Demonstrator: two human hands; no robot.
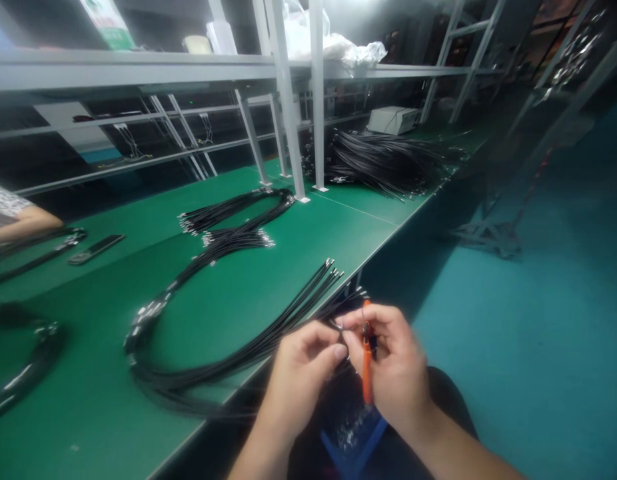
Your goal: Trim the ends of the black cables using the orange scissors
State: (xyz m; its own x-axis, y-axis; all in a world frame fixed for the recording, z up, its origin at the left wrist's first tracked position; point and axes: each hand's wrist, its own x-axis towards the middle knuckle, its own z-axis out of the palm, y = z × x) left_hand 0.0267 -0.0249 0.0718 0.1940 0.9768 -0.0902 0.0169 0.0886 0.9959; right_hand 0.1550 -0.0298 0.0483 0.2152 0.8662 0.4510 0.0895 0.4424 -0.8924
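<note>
My left hand (pixel 308 370) is closed on a black cable end, thumb and fingers pinched together just off the table's edge. Close against it, my right hand (pixel 396 363) grips a pair of orange-handled cutters (pixel 367 373), and its thumb and forefinger meet near the same cable end. The fingers hide most of the tip between the hands. A long bundle of black cables (pixel 223 363) curves over the table from the left toward my hands, its loose ends with light tips pointing up and right. Under my hands is a blue tray (pixel 373 437) with small shiny bits in it.
The green table (pixel 248 300) carries further cable bundles (pixel 228 213), a big black cable pile (pixel 383 160) at the back and a phone (pixel 96 249). Metal posts (pixel 291 133) hold up a shelf. Another person's arm (pixel 31 220) rests at the left.
</note>
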